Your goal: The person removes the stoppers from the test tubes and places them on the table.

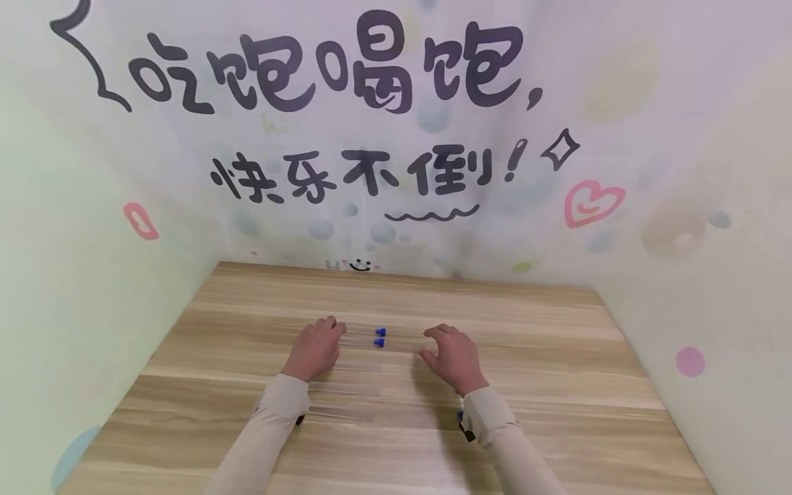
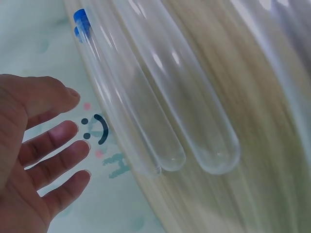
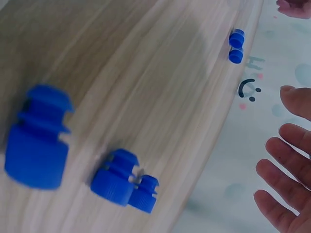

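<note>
Clear test tubes lie side by side on the wooden table. Blue caps close the two farthest ones; the nearer uncapped tubes include one whose rounded end shows in the left wrist view. My left hand is beside the rounded ends of the capped tubes, its fingers loosely spread with nothing between them. Whether it touches a tube I cannot tell. To the right of the capped ends, my right hand hovers with thumb and fingers apart, holding nothing.
Three loose blue ribbed stoppers lie on the table near my right wrist, which partly hides them in the head view. The wooden table meets a printed wall at the back, with side walls left and right.
</note>
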`<action>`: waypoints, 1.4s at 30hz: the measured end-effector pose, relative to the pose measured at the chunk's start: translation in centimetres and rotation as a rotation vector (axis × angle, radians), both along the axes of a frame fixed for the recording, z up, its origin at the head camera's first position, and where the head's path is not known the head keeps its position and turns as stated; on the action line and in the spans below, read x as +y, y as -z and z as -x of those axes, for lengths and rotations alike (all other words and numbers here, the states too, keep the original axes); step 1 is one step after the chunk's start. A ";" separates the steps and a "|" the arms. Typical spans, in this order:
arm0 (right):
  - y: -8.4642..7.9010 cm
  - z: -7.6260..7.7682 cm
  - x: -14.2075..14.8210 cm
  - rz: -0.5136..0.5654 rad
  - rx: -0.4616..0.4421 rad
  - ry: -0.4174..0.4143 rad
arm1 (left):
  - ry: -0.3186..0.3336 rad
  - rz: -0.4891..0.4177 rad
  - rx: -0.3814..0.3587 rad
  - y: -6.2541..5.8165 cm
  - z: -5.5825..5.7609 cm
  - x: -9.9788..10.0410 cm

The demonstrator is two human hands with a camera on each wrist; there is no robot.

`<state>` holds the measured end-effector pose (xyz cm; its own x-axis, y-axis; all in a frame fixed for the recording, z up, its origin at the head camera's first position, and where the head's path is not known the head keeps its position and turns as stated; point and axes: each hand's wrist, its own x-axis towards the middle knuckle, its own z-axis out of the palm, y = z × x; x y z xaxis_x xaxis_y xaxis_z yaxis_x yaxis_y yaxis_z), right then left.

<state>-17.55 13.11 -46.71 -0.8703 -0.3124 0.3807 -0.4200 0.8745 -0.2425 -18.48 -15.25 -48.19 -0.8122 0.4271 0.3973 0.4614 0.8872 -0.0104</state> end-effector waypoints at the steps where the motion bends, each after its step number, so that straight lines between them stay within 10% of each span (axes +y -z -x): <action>1: 0.0 0.0 -0.1 -0.002 -0.001 0.000 | -0.001 0.004 -0.004 0.1 0.1 0.0; 10: 0.4 0.1 -0.6 -0.007 -0.001 -0.003 | -0.032 0.031 -0.151 0.8 0.8 -0.1; 42: 1.2 0.7 -2.3 -0.060 -0.064 -0.066 | -0.031 0.129 -0.220 1.3 1.7 -0.5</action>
<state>-18.21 10.83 -47.91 -0.8692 -0.3902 0.3036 -0.4622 0.8594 -0.2185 -20.20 -15.73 -49.49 -0.8864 0.4368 0.1533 0.4381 0.8985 -0.0268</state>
